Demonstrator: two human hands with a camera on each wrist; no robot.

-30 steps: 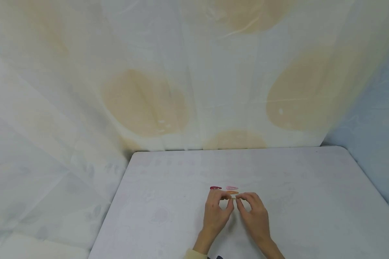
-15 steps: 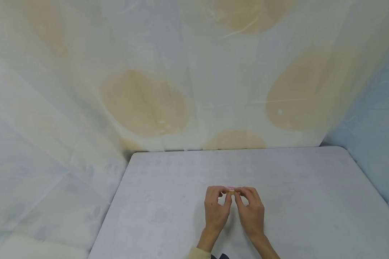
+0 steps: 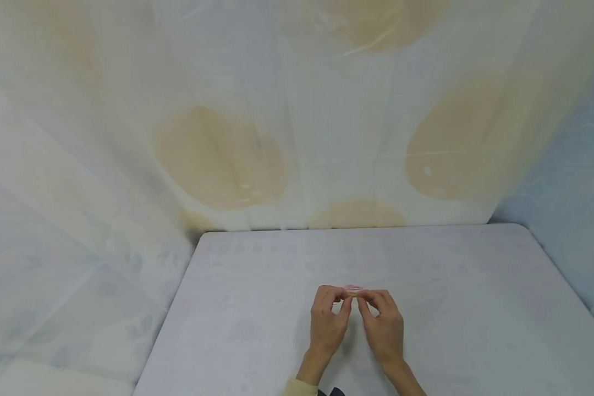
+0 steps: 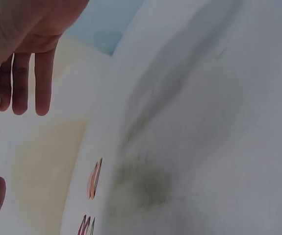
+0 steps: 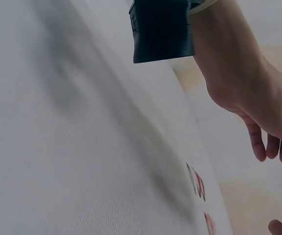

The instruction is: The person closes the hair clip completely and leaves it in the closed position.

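Both hands meet above the white table (image 3: 257, 308); left hand (image 3: 328, 319) and right hand (image 3: 383, 324) pinch a small golden hair clip (image 3: 353, 294) between fingertips, just before a pink clip (image 3: 353, 287).

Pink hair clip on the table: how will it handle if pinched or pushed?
The pink hair clip looks small, thin and flat, so probably light and stiff. Lying flat on the table, it should slide rather than roll. Its low profile may make it fiddly to pinch up.

The table (image 3: 475, 308) lies open all round; only the hair clips (image 3: 353, 287) just beyond the fingers (image 3: 347, 301) intrude.
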